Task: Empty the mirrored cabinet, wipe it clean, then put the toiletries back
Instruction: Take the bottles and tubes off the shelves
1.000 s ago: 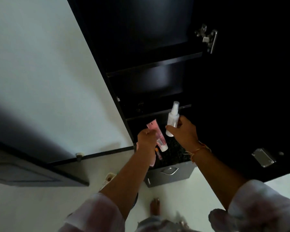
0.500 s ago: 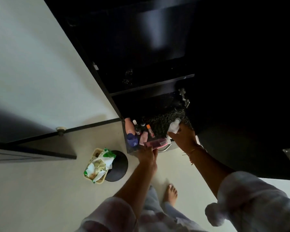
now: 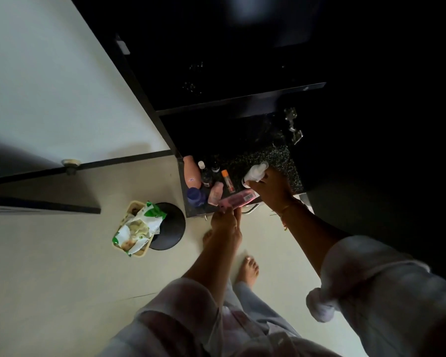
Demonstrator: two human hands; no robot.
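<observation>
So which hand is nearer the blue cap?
Left. The left hand pinches the pink tube just beside the blue cap; the right hand holds the spray bottle farther right.

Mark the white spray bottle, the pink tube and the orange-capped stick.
white spray bottle [image 3: 255, 172]: head view, middle of its body.
pink tube [image 3: 239, 197]: head view, mid-length.
orange-capped stick [image 3: 228, 181]: head view, middle of its barrel.

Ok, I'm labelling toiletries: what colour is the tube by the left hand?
Pink. The tube lies on the counter at the left hand; head view shows it.
</observation>
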